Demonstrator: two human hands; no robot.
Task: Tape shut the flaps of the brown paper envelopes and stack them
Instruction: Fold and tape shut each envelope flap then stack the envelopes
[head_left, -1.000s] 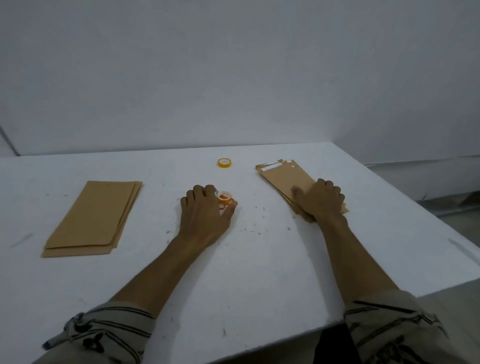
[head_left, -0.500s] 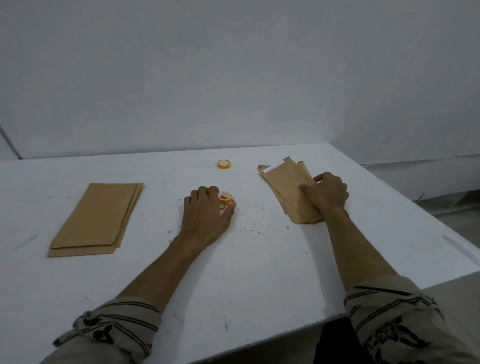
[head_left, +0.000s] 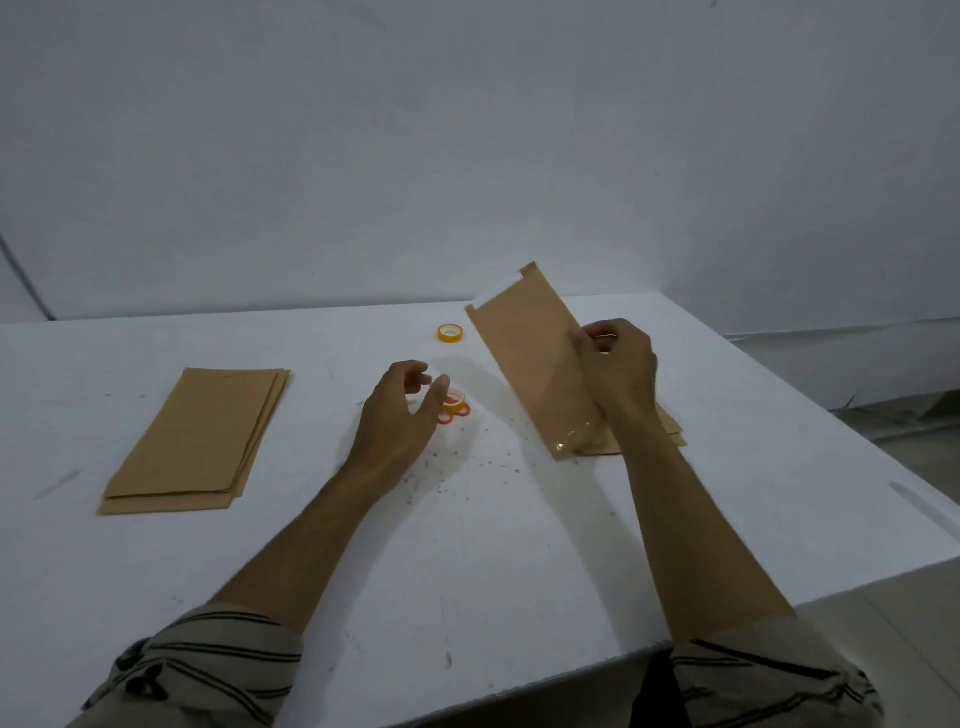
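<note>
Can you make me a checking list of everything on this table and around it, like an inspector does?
Surface: white table, dotted with dark specks and scuffs.
Job's things: raised envelope, tilted up, white strip at its top; pile of envelopes lying below it; stack of envelopes at left; far tape roll near the back edge; near tape roll beside the left hand.
Clutter: nothing seen.
Hands: right hand pinches the raised envelope's edge; left hand hovers open, holding nothing.
Cables: thin dark line on the wall at far left; cannot tell what it is.
Surroundings: grey wall; floor at right.
</note>
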